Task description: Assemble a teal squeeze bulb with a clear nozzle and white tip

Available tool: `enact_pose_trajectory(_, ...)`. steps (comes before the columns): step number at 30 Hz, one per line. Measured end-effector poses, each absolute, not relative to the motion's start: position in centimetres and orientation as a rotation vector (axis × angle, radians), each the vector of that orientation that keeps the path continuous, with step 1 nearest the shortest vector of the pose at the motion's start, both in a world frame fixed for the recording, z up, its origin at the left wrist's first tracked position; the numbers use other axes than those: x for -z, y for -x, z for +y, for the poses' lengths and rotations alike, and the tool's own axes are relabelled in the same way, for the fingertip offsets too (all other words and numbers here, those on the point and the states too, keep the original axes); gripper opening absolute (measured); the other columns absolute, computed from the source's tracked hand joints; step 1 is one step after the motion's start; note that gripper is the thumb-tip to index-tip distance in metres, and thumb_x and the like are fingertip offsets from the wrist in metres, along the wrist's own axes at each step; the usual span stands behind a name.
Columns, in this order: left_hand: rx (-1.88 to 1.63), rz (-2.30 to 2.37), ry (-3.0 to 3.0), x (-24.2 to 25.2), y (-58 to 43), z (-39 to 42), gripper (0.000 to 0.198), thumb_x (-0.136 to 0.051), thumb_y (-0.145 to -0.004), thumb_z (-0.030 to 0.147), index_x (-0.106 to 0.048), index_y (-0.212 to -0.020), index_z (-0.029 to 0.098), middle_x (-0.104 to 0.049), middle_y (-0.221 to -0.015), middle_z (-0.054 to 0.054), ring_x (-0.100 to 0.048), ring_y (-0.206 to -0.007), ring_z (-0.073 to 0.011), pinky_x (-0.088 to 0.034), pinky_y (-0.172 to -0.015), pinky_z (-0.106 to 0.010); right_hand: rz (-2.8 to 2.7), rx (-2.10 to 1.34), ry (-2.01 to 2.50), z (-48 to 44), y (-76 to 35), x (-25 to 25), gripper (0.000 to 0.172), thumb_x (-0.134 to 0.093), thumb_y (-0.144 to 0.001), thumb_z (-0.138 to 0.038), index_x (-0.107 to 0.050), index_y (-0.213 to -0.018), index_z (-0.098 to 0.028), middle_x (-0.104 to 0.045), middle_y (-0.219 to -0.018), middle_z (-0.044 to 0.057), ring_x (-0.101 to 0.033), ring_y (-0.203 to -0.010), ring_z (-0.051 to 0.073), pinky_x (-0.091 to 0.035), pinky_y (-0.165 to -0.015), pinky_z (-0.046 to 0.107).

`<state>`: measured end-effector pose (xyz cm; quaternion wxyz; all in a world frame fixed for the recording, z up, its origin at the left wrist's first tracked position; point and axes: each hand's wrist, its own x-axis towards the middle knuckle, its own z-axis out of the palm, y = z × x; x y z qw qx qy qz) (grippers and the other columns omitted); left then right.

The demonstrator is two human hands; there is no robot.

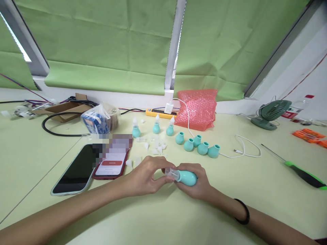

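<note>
My right hand (198,185) is wrapped round a teal rubber bulb (188,177) held low over the table. My left hand (146,175) pinches the clear plastic tip (171,173) at the bulb's mouth. Just behind my hands lie several loose clear tips (157,147). Three bulbs with tips fitted (156,126) stand upright further back. To their right sit several bare teal bulbs (201,147).
Two phones (76,169) lie at the left. A pink bubble-wrap bag (199,109), a yellow power strip (160,113) and a white cable (242,149) lie behind. A green-handled screwdriver (304,175) and a small fan (270,114) are at right; a cardboard box (65,110) at back left.
</note>
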<state>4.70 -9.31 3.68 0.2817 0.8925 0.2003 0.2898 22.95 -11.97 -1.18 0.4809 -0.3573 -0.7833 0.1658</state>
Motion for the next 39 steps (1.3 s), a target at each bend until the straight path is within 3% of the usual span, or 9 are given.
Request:
enact_pose_trajectory(7,-0.675,0.312,-2.639,-4.4,-4.3,-9.8,0.018,-0.046,-0.081,0.016,-0.056,-0.094,0.008,-0.058,-0.072,-0.008,-0.049,-0.068,-0.0154,-0.04,-0.059,-0.025,-1.84,-0.602,0.925,-12.6,-23.1,1.5,0.021,-0.064,-0.057,-0.021,-0.055,-0.075,-0.018,-0.062,-0.066,0.002,-0.055,-0.054,0.014,-0.043,-0.05,0.025)
enact_pose_trajectory(17,-0.675,0.172,-2.955,-4.6,-4.7,-10.3,0.02,-0.035,-0.085,0.01,-0.054,-0.09,0.003,-0.057,-0.07,-0.01,-0.044,-0.064,-0.0162,-0.039,-0.054,-0.027,-1.777,-1.149,1.021,-12.5,-23.9,1.3,0.031,-0.068,-0.05,-0.021,-0.053,-0.077,-0.017,-0.054,-0.07,0.0,-0.051,-0.06,0.013,-0.042,-0.051,0.024)
enact_pose_trajectory(24,-0.569,0.21,-3.091,-4.6,-4.5,-10.4,0.022,-0.033,-0.087,0.012,-0.054,-0.084,0.005,-0.051,-0.062,-0.007,-0.041,-0.06,-0.0143,-0.037,-0.051,-0.025,-1.694,-1.498,1.059,-12.2,-24.2,1.0,0.036,-0.071,-0.049,-0.022,-0.046,-0.075,-0.017,-0.049,-0.064,-0.005,-0.047,-0.053,0.008,-0.039,-0.045,0.02)
enact_pose_trajectory(30,-0.58,0.191,-3.06,-4.8,-4.6,-10.5,0.021,-0.034,-0.087,0.012,-0.053,-0.09,0.005,-0.053,-0.065,-0.008,-0.044,-0.063,-0.0151,-0.04,-0.054,-0.026,-1.641,-1.613,1.051,-12.1,-24.5,1.3,0.038,-0.073,-0.049,-0.021,-0.046,-0.077,-0.017,-0.05,-0.061,-0.005,-0.046,-0.048,0.007,-0.037,-0.042,0.019)
enact_pose_trajectory(35,-0.578,0.153,-2.875,-5.0,-4.5,-10.0,0.02,-0.04,-0.085,0.013,-0.056,-0.09,0.004,-0.058,-0.07,-0.01,-0.047,-0.07,-0.017,-0.041,-0.061,-0.027,-1.528,-1.985,0.851,-11.8,-24.0,0.7,0.024,-0.068,-0.059,-0.027,-0.054,-0.07,-0.011,-0.044,-0.048,-0.006,-0.033,-0.035,0.002,-0.022,-0.031,0.014)
enact_pose_trajectory(39,-0.639,0.266,-2.604,-5.0,-4.2,-9.2,0.017,-0.049,-0.081,0.018,-0.058,-0.094,0.011,-0.06,-0.076,-0.007,-0.05,-0.073,-0.0151,-0.041,-0.066,-0.026,-1.236,-2.202,0.619,-11.4,-23.6,0.4,0.035,-0.054,-0.071,-0.041,-0.056,-0.074,-0.007,-0.05,-0.048,-0.001,-0.026,-0.027,0.001,-0.013,-0.026,0.015)
